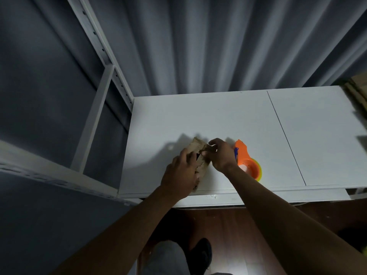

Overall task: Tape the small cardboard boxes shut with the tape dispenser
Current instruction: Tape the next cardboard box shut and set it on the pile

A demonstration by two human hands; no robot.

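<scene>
A small brown cardboard box [199, 148] lies on the white table [228, 118] near its front edge, blurred by motion. My left hand [179, 175] covers its near left part and grips it. My right hand [221, 155] pinches the box's right flap with curled fingers. An orange tape dispenser [247, 161] with a yellow-green roll lies on the table just right of my right hand, untouched.
A white metal shelf frame [103, 108] stands to the left of the table. Grey curtains hang behind. Flattened cardboard [357, 90] leans at the far right edge. Below the table are wooden floor and my dark shoe [200, 255].
</scene>
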